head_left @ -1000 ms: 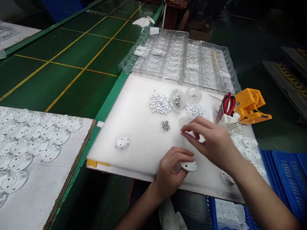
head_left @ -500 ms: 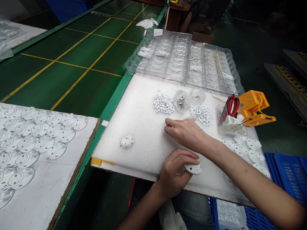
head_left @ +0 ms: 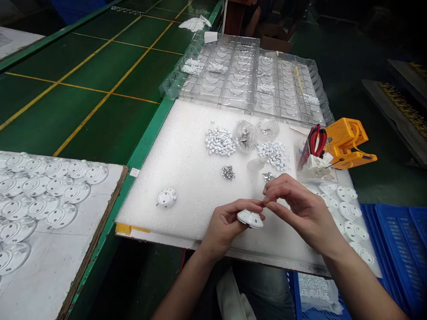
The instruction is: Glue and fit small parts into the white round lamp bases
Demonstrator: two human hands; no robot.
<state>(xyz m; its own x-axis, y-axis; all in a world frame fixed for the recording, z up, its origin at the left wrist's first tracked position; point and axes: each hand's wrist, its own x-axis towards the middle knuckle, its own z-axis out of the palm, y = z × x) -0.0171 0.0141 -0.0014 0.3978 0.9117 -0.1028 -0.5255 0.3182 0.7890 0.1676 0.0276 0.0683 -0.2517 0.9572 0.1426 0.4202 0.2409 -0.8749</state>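
Observation:
My left hand (head_left: 224, 226) grips a round white plastic disc (head_left: 250, 218), lifted slightly above the white foam sheet (head_left: 190, 164). My right hand (head_left: 300, 209) is pinched right beside the disc's edge, its fingertips closed on something too small to make out. Just beyond the hands lie a small pile of silver metal bits (head_left: 228, 173) and a second small pile (head_left: 267, 176). Another white disc (head_left: 166, 198) lies alone on the foam to the left.
Two heaps of small white parts (head_left: 219, 141) and clear bags sit mid-sheet, clear plastic trays (head_left: 247, 78) behind. An orange tool (head_left: 348, 142) and red pliers (head_left: 315, 141) stand right, above rows of white discs (head_left: 347, 209). A cardboard sheet of discs (head_left: 43, 195) lies left; blue crates (head_left: 396, 249) right.
My right hand reached out to the silver pile, then came back pinched to the disc. My left hand lifted and tilted the disc toward it.

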